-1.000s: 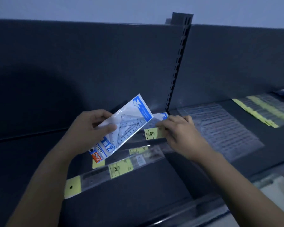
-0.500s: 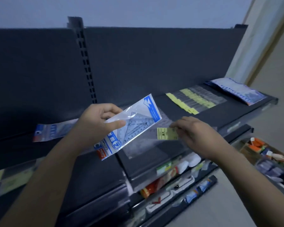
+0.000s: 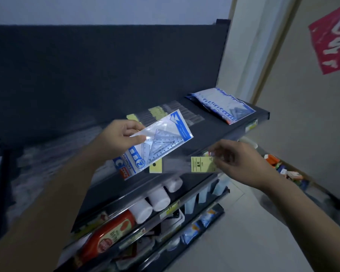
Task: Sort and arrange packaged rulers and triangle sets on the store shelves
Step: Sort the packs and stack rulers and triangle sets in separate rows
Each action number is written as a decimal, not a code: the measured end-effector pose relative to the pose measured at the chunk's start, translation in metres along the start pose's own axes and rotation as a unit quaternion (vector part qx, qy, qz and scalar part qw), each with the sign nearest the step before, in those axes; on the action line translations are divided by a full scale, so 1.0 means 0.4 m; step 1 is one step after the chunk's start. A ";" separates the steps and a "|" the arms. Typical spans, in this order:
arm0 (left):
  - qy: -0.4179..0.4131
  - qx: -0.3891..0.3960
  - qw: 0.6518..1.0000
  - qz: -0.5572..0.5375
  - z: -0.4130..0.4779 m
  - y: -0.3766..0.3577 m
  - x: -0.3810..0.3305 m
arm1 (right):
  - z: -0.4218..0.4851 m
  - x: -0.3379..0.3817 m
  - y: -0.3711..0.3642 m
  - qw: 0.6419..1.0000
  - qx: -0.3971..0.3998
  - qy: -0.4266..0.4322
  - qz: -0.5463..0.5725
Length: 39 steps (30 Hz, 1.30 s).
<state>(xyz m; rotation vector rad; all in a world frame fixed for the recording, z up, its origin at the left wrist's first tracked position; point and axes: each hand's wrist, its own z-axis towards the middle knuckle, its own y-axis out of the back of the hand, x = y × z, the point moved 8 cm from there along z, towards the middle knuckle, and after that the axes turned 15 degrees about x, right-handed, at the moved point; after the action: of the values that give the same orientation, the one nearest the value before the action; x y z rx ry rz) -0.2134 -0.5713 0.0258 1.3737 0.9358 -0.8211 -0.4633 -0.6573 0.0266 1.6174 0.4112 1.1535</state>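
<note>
My left hand (image 3: pixel 120 141) pinches the triangle set (image 3: pixel 165 141); my right hand (image 3: pixel 241 163) pinches the packaged ruler (image 3: pixel 201 164) just below it. I'd lay each flat on the shelf (image 3: pixel 210 132) beyond my hands, among its own kind, edges squared.

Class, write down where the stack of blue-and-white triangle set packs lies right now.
In the head view, the stack of triangle set packs lies at the right end of the top shelf, right of the yellow-tagged packaged rulers.
</note>
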 end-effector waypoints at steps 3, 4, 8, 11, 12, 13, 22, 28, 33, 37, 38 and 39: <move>0.009 0.023 1.000 -0.009 0.114 -0.027 -0.005 | 0.026 -0.091 0.025 1.000 -0.006 -0.006 0.020; 0.012 0.030 0.999 -0.016 0.154 -0.033 -0.004 | 0.040 -0.121 0.034 1.000 -0.010 -0.008 0.027; 0.022 0.049 0.998 -0.015 0.320 -0.055 0.003 | 0.126 -0.238 0.075 0.999 -0.002 -0.009 0.048; 0.019 0.066 0.997 -0.016 0.433 -0.080 -0.002 | 0.198 -0.319 0.117 0.997 0.016 -0.007 0.073; 0.015 0.069 0.997 -0.019 0.468 -0.090 -0.006 | 0.217 -0.346 0.130 0.996 0.018 -0.006 0.086; 0.013 0.072 0.997 -0.017 0.501 -0.100 -0.010 | 0.232 -0.375 0.143 0.995 0.018 -0.007 0.097; 0.020 0.099 0.993 0.056 0.760 -0.235 -0.063 | 0.336 -0.587 0.211 0.974 0.097 0.022 0.205; 0.064 0.074 0.992 0.084 0.878 -0.338 -0.084 | 0.400 -0.707 0.324 0.954 0.138 0.114 0.243; 0.111 0.049 0.990 0.069 0.941 -0.436 -0.104 | 0.446 -0.810 0.361 0.949 0.187 0.179 0.178; 0.130 0.020 0.987 0.094 0.983 -0.494 -0.115 | 0.476 -0.858 0.335 0.936 0.229 0.216 0.155; 0.143 0.011 0.985 0.098 0.987 -0.502 -0.109 | 0.481 -0.863 0.328 0.933 0.235 0.224 0.153; 0.157 -0.002 0.983 0.098 0.987 -0.507 -0.100 | 0.484 -0.865 0.323 0.930 0.238 0.235 0.153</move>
<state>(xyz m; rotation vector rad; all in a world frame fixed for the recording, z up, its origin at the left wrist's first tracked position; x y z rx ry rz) -0.3879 -0.9767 -0.0357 1.5928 1.0212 -0.4611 -0.5014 -1.0700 -0.0181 1.8522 0.8176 1.7963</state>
